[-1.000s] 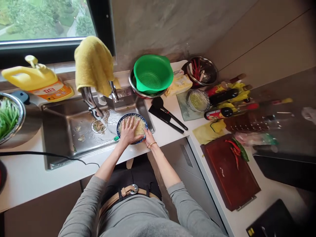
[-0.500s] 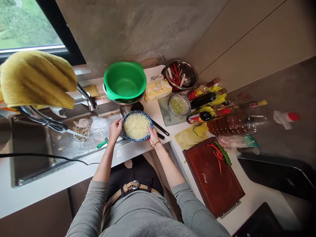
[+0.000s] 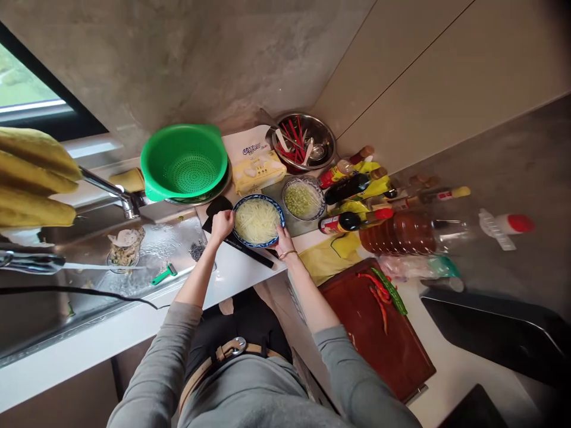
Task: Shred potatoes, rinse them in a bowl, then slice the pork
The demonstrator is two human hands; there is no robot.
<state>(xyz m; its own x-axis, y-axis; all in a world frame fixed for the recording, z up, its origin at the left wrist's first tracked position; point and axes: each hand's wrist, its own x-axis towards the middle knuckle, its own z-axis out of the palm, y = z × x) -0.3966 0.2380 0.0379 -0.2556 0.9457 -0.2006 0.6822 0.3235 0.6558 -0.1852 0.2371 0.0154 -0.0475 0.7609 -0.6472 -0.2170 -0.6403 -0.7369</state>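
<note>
Between my hands is a blue-patterned bowl (image 3: 250, 244) filled with pale shredded vegetable (image 3: 256, 220), likely in water. My left hand (image 3: 222, 226) grips its left rim with fingers curled. On the opposite side my right hand (image 3: 284, 241) clasps the lower right rim, thumb along the edge; the fingers beneath are hidden. The bowl is over the counter, close beside a second bowl holding chopped green pieces (image 3: 303, 199). Black-handled knives (image 3: 252, 252) lie partly under the bowl and my left hand.
A green colander (image 3: 185, 163) stands behind the sink (image 3: 167, 238), where a green peeler (image 3: 164, 274) lies. Bottles (image 3: 348, 187) crowd the back right, beside a steel bowl of utensils (image 3: 306, 139). Red and green chillies (image 3: 386, 291) rest on a brown cutting board (image 3: 379, 345). A running faucet (image 3: 31, 261) is left.
Both hands have carried the bowl rightward, from the sink's edge to over the counter near the bowl of green pieces. My view has turned to the right.
</note>
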